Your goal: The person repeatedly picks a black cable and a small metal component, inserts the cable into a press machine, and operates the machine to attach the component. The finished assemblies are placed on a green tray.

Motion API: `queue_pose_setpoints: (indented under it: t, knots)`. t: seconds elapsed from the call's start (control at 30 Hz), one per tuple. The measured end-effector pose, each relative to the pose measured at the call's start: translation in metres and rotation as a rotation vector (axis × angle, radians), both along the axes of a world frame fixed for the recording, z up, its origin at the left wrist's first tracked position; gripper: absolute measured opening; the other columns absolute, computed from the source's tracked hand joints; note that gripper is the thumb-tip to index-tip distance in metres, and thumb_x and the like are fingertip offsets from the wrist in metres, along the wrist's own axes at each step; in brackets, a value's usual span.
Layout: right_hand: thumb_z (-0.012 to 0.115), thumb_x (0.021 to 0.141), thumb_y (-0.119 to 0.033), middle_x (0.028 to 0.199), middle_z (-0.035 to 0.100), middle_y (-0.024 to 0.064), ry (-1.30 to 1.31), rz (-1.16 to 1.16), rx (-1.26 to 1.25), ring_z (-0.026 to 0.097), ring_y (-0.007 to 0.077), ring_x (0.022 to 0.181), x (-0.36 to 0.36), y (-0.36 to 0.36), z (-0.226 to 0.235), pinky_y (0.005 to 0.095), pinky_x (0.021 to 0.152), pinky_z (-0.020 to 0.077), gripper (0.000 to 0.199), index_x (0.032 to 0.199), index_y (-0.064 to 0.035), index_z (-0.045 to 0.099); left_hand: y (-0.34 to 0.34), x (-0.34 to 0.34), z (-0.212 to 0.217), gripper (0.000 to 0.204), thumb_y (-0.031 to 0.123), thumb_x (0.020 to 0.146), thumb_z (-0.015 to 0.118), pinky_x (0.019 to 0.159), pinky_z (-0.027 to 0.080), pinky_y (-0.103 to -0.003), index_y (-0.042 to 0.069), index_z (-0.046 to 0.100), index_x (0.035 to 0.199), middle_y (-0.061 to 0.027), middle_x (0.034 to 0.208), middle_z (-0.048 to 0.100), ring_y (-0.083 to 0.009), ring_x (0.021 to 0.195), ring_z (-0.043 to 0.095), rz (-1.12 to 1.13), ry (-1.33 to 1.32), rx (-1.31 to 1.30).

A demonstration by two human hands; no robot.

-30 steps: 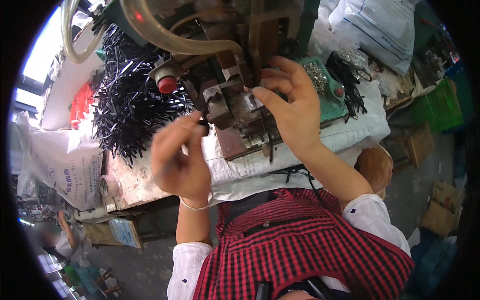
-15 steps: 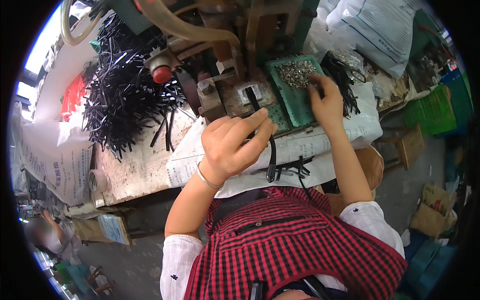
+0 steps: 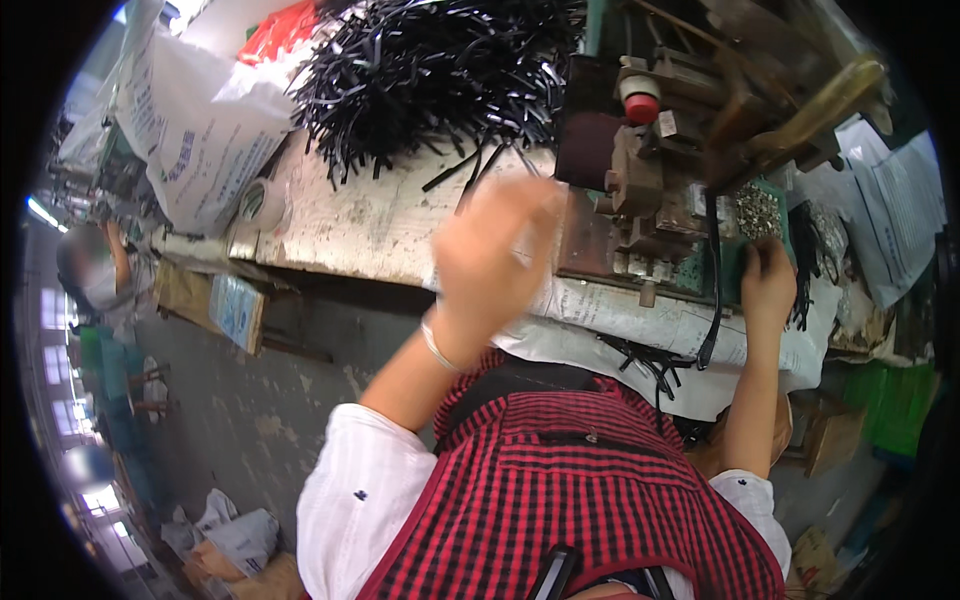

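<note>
Since the frame half a second ago, the left hand (image 3: 495,250) has let go of the black strap (image 3: 713,290) and swung left over the workbench (image 3: 350,215), while my view has turned left too, sliding the machine (image 3: 640,165) toward the right. I see that hand only as a blur, its fingers seemingly curled, near a few loose strips (image 3: 482,168) below the big pile of black strips (image 3: 430,80); I cannot tell whether it pinches anything. The right hand (image 3: 770,285) remains at the green tray (image 3: 733,262), fingers bent down just below the small metal pieces (image 3: 757,212), and I cannot make out whether one is between its fingertips. The strap hangs from the machine's front, unheld, its lower end over the white sheeting (image 3: 640,315). A red button (image 3: 641,108) faces me on the machine, and a tape roll (image 3: 262,204) sits at the bench's left end.
</note>
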State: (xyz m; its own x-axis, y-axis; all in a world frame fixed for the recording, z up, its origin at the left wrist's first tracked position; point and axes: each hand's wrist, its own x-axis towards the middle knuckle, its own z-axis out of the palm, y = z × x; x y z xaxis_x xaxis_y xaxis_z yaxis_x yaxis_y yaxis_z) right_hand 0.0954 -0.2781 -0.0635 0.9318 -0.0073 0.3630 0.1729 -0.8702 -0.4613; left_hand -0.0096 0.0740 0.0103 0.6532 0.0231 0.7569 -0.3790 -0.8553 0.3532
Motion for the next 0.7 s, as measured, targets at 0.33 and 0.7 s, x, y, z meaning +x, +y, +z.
queue_pose_setpoints:
  t: [0.33, 0.7]
  knots:
    - [0.068, 0.098, -0.011, 0.102, 0.076, 0.0078, -0.026, 0.04, 0.461, 0.069, 0.0146, 0.094, 0.006, 0.027, -0.004, 0.0271, 0.09, 0.049, 0.019, 0.115, -0.0032, 0.072, 0.11, 0.064, -0.103, 0.013, 0.019, 0.087, 0.074, 0.077, 0.054, -0.043, 0.007, 0.069, 0.089, -0.011, 0.097, 0.064, -0.0331, 0.094, 0.065, 0.514, 0.327, 0.175]
    - [0.068, 0.096, -0.006, 0.102, 0.076, 0.0064, -0.133, -0.034, 0.276, 0.067, 0.0127, 0.096, -0.009, 0.013, 0.001, 0.0283, 0.095, 0.0486, 0.015, 0.109, -0.0015, 0.075, 0.099, 0.068, -0.111, 0.007, 0.01, 0.079, 0.071, 0.079, 0.054, -0.045, 0.005, 0.069, 0.083, -0.0126, 0.091, 0.066, -0.0344, 0.09, 0.066, 0.447, 0.584, 0.218]
